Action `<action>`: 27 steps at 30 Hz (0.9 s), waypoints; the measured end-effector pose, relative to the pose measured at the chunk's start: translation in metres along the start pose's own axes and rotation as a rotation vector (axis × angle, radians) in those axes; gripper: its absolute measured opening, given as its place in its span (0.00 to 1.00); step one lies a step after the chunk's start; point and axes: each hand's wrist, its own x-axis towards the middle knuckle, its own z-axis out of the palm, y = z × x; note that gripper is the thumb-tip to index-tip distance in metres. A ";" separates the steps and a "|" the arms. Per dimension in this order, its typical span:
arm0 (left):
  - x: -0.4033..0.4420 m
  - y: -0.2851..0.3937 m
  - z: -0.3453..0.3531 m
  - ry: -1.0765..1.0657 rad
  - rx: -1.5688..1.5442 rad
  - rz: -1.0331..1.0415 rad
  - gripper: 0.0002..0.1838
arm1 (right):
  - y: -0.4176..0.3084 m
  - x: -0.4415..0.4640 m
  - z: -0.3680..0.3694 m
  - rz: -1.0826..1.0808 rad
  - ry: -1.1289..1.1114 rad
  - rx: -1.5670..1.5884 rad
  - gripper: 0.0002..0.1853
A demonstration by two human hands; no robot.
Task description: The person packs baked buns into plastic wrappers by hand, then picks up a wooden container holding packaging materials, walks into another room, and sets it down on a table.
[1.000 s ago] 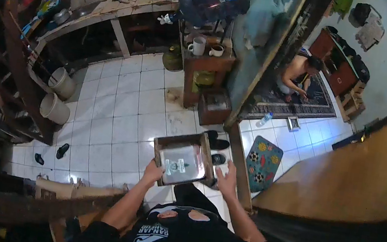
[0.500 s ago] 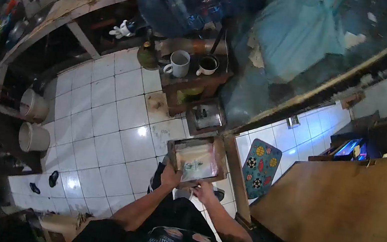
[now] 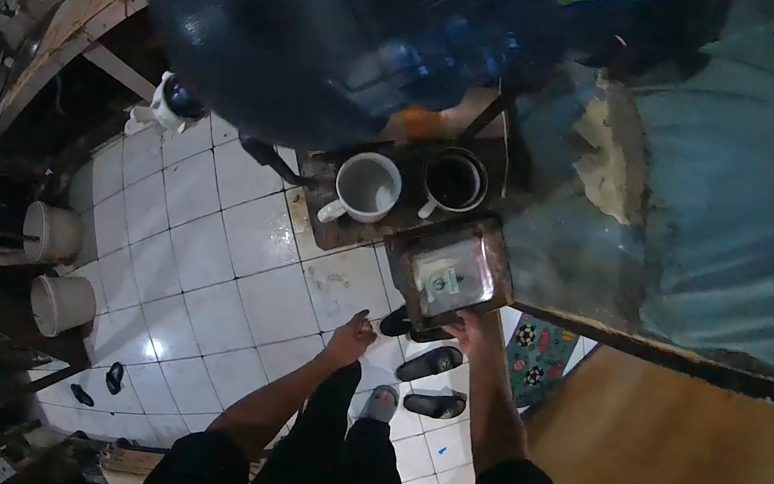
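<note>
My right hand (image 3: 469,328) grips the near edge of a shallow dark wooden tray (image 3: 405,275). In the tray lies a clear plastic packet (image 3: 452,278) with pale contents and a small printed mark. My left hand (image 3: 352,338) hangs left of the tray, apart from it, with its fingers loosely bent and holding nothing visible. Just beyond the tray, a white mug (image 3: 367,188) and a second mug (image 3: 455,182) with dark contents stand on a small wooden stand (image 3: 310,215). The tray's far edge is close to the mugs; whether it rests on something I cannot tell.
A large blue water bottle (image 3: 318,39) looms above the mugs. Teal cloth (image 3: 758,200) covers a surface at right, above a wooden panel (image 3: 658,447). Black sandals (image 3: 429,363) lie on the tiled floor (image 3: 248,286) by my feet. Two white buckets (image 3: 61,304) stand at left.
My left hand has let go of the tray and moved away from it. My right hand has carried the tray forward toward the mugs. My view has come closer to the bottle and mugs.
</note>
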 end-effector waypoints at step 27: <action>-0.075 -0.053 -0.104 -0.309 0.181 -0.314 0.23 | 0.074 0.003 -0.026 -0.211 0.045 -1.187 0.31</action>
